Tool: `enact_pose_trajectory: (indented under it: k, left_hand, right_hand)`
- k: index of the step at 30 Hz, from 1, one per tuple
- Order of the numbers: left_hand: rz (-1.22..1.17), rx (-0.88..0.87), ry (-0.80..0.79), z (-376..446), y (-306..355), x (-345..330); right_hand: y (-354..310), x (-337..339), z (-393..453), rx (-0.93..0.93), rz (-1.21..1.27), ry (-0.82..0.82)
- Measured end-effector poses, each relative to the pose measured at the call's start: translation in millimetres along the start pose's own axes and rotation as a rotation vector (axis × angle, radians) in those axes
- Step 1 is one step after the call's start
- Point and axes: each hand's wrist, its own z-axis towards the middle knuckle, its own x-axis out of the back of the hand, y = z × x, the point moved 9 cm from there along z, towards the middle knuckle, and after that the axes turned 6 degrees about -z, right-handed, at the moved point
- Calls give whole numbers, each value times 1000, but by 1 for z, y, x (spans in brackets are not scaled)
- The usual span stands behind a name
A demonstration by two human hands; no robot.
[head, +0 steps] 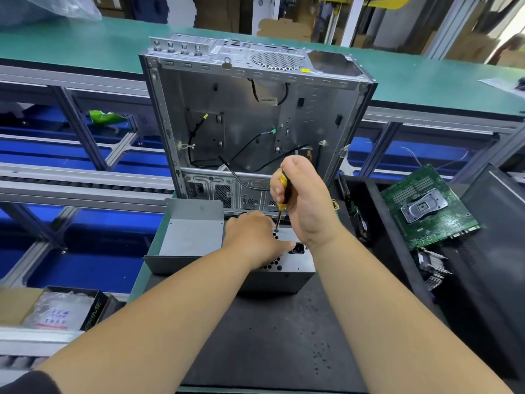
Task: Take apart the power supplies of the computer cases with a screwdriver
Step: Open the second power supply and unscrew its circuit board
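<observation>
A grey metal power supply (287,268) lies on the black mat in front of me, its perforated face with the black power socket turned up. My right hand (305,200) grips a yellow-and-black screwdriver (282,199) held upright, its tip set on the perforated face near a screw hole. My left hand (252,237) lies over the top of the power supply, fingers spread across it, thumb near the socket. Behind stands an open, stripped computer case (255,118) with loose black cables inside.
A grey metal cover (187,237) lies left of the power supply. A green motherboard (426,206) and a heatsink (433,268) lie at the right beside a black panel. A box with a plastic bag (61,308) sits at lower left. Green conveyor belt (85,44) runs behind.
</observation>
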Motion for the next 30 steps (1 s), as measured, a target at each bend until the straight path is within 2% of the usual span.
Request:
enact_pose_trajectory:
  k: [8,11,16,26,30]
  left_hand:
    - [8,-25,51,-1,0,0]
    - [0,-40,67,-3,2,2]
    - [-23,-29,83,-2,0,5]
    - [-10,-40,100,-2,-2,2]
    - [-10,-50,108,-4,1,2]
  right_hand:
    - [-4,14,1,-38,-75,31]
    - [-2,4,0,-47,16,-9]
    - [0,2,2,-35,163,21]
    - [-4,19,-1,-8,-98,69]
    - [-3,9,-4,-28,-6,-10]
